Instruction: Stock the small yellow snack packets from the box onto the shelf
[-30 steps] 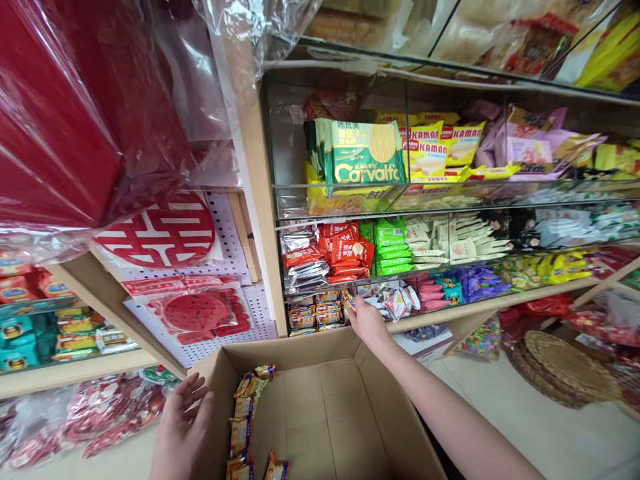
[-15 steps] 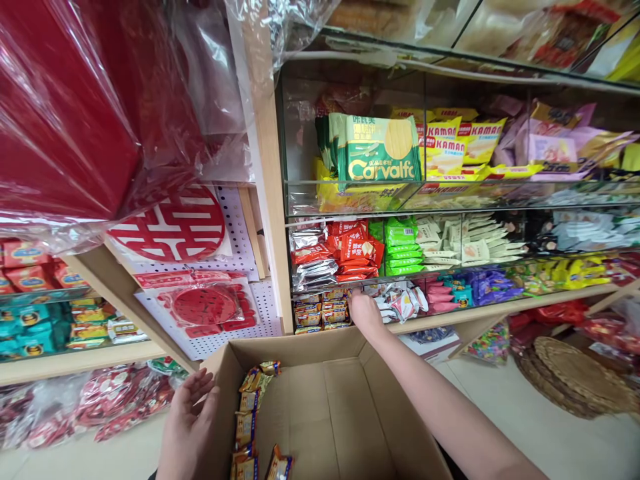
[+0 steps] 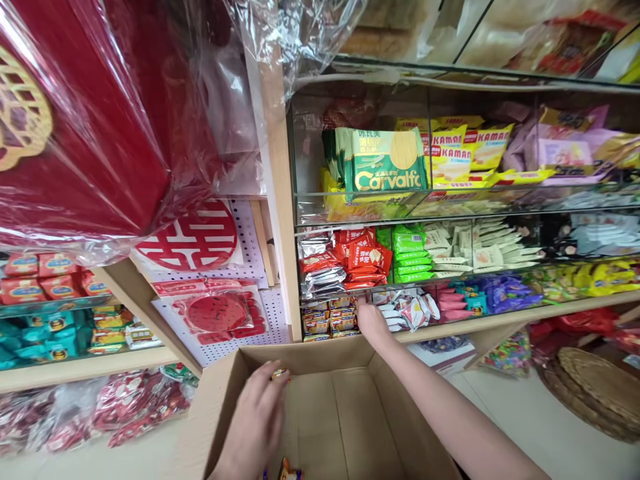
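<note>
My right hand [image 3: 371,320] reaches into the lowest shelf bin, its fingertips hidden among small orange-yellow snack packets [image 3: 330,319] stacked there. My left hand [image 3: 257,420] is down inside the open cardboard box [image 3: 350,357], fingers stretched out toward a small orange packet [image 3: 280,373] at the box's back left. Another loose packet [image 3: 290,472] lies at the box's floor near my wrist. Whether the right hand holds anything cannot be seen.
Glass-fronted shelves hold green Carvalfc biscuit packs [image 3: 387,163], yellow packs [image 3: 460,157], red packets [image 3: 363,257] and green packets [image 3: 410,253]. A red plastic-wrapped box [image 3: 85,127] hangs at upper left. Red paper cut-outs [image 3: 193,237] hang on pegboard. A woven basket [image 3: 600,393] sits on the floor at right.
My left hand moved from the box's outer left wall into the box, over the packets. My right hand carried a packet into the lowest bin and stays there. The view shifted slightly left.
</note>
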### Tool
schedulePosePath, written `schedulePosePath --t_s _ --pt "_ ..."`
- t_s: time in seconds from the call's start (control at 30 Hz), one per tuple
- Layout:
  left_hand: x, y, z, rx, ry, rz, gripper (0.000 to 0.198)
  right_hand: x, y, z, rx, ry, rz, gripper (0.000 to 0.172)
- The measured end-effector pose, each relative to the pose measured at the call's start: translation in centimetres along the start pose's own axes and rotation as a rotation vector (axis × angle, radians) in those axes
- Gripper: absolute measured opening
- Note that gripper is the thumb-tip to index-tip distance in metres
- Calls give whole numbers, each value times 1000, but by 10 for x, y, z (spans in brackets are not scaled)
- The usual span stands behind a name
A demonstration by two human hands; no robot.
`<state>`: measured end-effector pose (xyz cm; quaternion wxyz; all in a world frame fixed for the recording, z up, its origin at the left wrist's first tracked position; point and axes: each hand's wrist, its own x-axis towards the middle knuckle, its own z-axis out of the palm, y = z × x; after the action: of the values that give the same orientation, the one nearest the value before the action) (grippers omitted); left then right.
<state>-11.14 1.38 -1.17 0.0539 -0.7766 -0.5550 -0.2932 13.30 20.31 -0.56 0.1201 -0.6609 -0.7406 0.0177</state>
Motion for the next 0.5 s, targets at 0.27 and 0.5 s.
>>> schedulePosePath --t_s 0.27,0.5 --pt "133 52 79 193 -433 264 53 0 4 -4 27 -11 2 24" --pt "215 55 119 223 -433 46 39 0 12 -5 69 8 -49 27"
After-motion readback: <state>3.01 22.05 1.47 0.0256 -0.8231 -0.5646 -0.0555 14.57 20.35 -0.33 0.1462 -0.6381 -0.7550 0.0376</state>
